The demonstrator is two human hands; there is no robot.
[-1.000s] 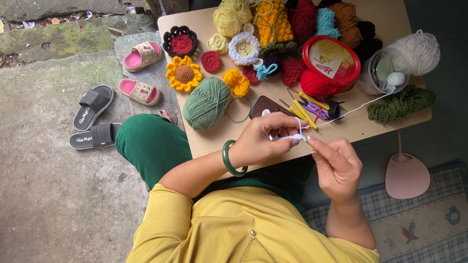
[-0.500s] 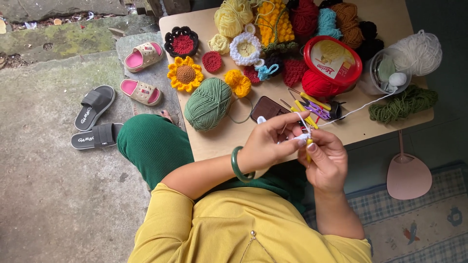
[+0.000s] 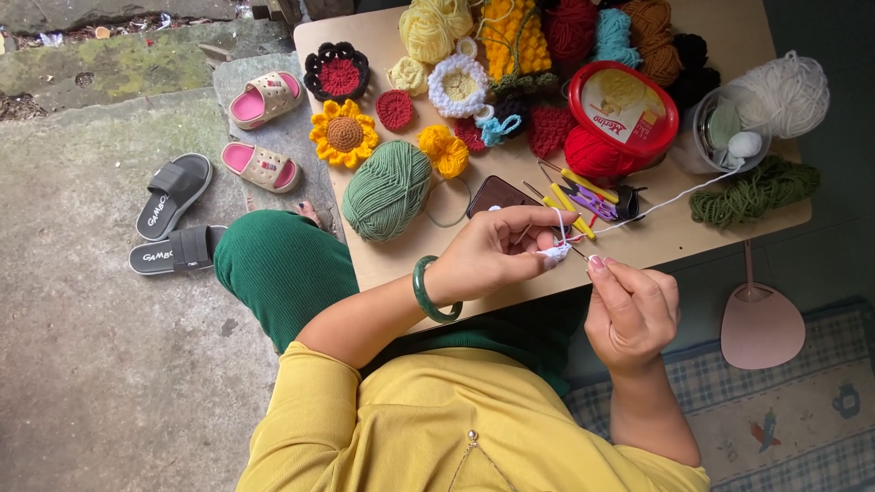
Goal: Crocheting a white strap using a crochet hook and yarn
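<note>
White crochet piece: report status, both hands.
Left hand pinching white crochet piece. Right hand gripping crochet hook at it. White yarn crosses scissors; no obstruction.

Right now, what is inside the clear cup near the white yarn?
The clear cup holds a pale green ball and a small white ball whose strand runs out to the hands. Anything deeper in the cup is hidden.

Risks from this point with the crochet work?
1. The white yarn runs taut-looking across the scissors and hooks on the table; it might snag there.
2. The white piece is tiny, pinched by the left hand; a slip could drop the loop off the hook held by the right hand.
3. The green ball sits near the table edge and may roll off.
</note>
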